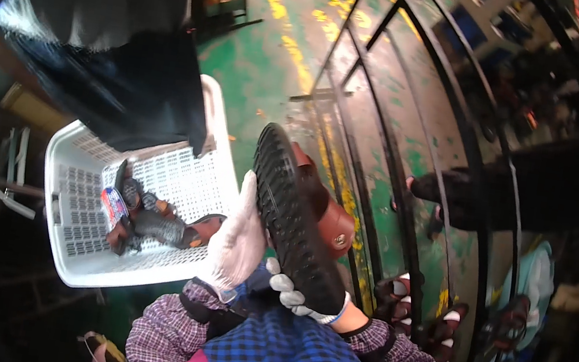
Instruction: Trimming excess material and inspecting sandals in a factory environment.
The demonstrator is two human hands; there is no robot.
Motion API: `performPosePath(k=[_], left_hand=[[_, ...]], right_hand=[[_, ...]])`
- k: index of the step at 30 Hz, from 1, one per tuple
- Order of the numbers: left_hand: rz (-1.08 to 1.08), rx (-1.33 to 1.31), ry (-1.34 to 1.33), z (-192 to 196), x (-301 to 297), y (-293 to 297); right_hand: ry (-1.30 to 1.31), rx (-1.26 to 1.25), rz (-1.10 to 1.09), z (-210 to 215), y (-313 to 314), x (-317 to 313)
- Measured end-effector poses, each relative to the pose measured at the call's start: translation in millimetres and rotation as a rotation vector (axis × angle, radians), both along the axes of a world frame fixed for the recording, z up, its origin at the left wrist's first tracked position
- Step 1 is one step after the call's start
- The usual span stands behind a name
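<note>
A blue checked cloth (pixel 280 354) lies nearest, at the person's front, between two purple checked sleeves (pixel 165 330). Just beyond it, in the middle, is the sandal (pixel 298 227), held up on edge with its toe pointing far. Its thick black sole, ridged and studded, faces left; reddish-brown straps stand out on the right, one bearing a small round metal stud. The right hand (pixel 299 297), gloved, grips the near end with curled fingers. The left hand (pixel 237 240), also gloved, is open and flat, laid along the sole's left side.

On the left, just beside that hand, is the rim of a white basket (pixel 113 276) holding loose shoes (pixel 161 226); dark cloth (pixel 139 93) hangs over its far side. Black rack (pixel 475 163) bars bound the right. Between basket and rack, open green floor (pixel 245 78) runs far.
</note>
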State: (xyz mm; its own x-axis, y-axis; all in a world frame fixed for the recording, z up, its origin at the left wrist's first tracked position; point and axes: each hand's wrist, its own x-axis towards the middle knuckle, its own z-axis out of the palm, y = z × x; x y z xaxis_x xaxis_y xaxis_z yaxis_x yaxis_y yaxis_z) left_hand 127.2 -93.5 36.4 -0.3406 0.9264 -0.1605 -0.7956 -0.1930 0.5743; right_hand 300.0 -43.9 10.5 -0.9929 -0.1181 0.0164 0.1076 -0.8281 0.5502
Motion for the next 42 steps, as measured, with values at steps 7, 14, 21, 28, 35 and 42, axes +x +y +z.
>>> performPosePath(k=[7, 14, 21, 28, 35, 42], left_hand=[[-0.339, 0.006, 0.129, 10.6, -11.7, 1.8], [-0.431, 0.028, 0.137, 0.8, -24.3, 4.4], [-0.349, -0.260, -0.537, -35.3, -39.0, -13.0], [-0.153, -0.376, -0.079, -46.3, -33.7, -18.5], [-0.445, -0.179, -0.549, -32.7, -41.9, -13.9], [-0.446, -0.218, -0.271, -22.8, -36.4, -18.3]], right_hand=[[0.372, -0.182, -0.249, -30.8, -30.1, -18.8], [-0.041, 0.047, -0.266, 10.1, -20.3, -12.8], [-1.354, 1.980, -0.147, 43.2, -16.6, 13.2], [-0.831, 2.585, -0.450, 162.9, 3.1, -5.2], [-1.062, 2.905, -0.160, 137.9, -4.7, -47.3], [-1.048, 3.050, -0.001, 136.6, -6.1, -55.6]])
